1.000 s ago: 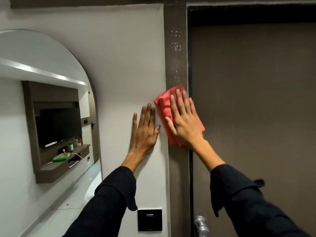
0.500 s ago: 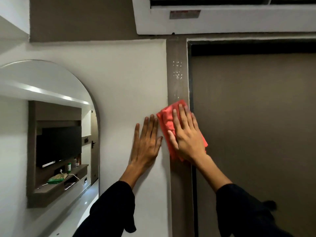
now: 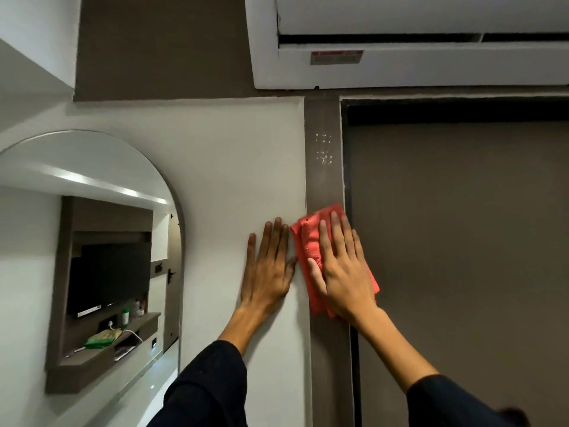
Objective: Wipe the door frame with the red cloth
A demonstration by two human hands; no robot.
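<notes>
The brown door frame (image 3: 324, 180) runs vertically down the middle of the head view, with white specks on it higher up. My right hand (image 3: 341, 269) lies flat, fingers spread, pressing a folded red cloth (image 3: 306, 241) against the frame. Most of the cloth is hidden under that hand. My left hand (image 3: 268, 266) rests open and flat on the white wall just left of the frame, holding nothing.
A brown door (image 3: 462, 257) fills the right side. A white air conditioner (image 3: 400, 66) hangs above the frame. An arched mirror (image 3: 92, 241) on the left wall reflects a television and a shelf.
The view has tilted upward, bringing the air conditioner into sight. Both hands now sit lower in the picture; the cloth stays on the frame below the white specks.
</notes>
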